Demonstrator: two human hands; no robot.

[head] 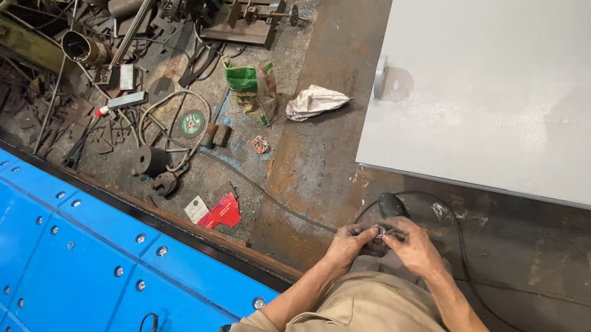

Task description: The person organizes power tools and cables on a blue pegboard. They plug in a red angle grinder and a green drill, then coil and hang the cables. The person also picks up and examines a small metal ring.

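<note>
A dark hand-held power tool (390,207) with a black cable (270,198) lies between both my hands, over a rusty metal floor. My left hand (349,243) is closed around the tool's body from the left. From the right, my right hand (415,246) has its fingers pinched on a small shiny round metal part (381,231) at the tool's head. Most of the tool is hidden under my fingers.
A large pale grey painted panel (522,95) with a small lug lies at upper right. A blue bolted panel (45,249) fills the lower left. Scrap metal, a green cutting disc (192,124), a green bag (251,87), a crumpled white rag (315,102) and red packaging (221,213) litter the floor.
</note>
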